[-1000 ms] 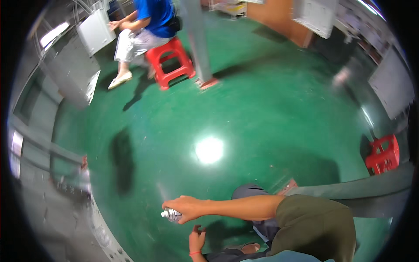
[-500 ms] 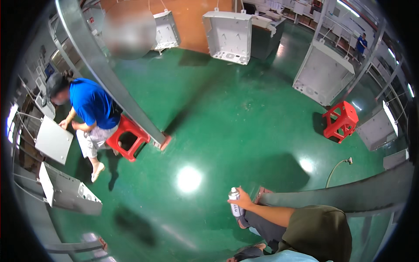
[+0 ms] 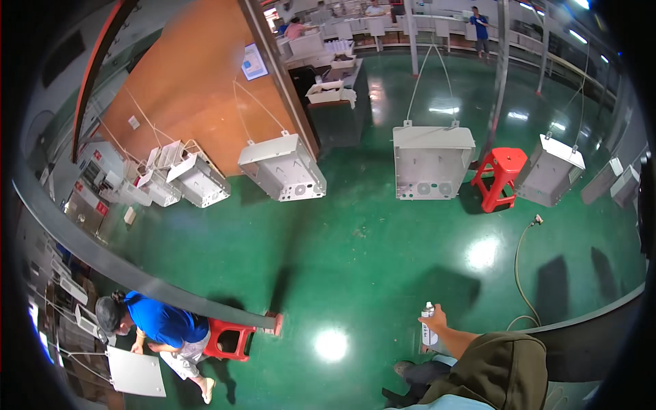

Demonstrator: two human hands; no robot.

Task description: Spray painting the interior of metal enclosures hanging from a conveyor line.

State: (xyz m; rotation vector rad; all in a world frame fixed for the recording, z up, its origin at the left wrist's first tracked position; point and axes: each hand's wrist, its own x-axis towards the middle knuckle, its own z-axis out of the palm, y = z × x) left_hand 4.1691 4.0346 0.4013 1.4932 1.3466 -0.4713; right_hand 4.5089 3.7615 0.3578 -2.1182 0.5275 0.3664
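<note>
My right hand point(image 3: 437, 319), reaching out of an olive sleeve point(image 3: 502, 359), is closed around a white spray can point(image 3: 429, 336). The can stands nearly upright in my grip, its nozzle end up, beside my leg and above the green floor. Whether its cap is on is too small to tell. No part of my left hand shows.
Grey-white metal housings hang on wires, among them one housing point(image 3: 429, 164) ahead and another point(image 3: 283, 171) farther left. A red stool point(image 3: 504, 179) stands ahead right, near a hose point(image 3: 518, 266) on the floor. At lower left a seated co-worker point(image 3: 164, 321) handles a white panel point(image 3: 137, 372).
My view has swung up and to the right, bringing more hanging housings and the far room into sight. My right hand still grips the spray can, now farther right in the picture.
</note>
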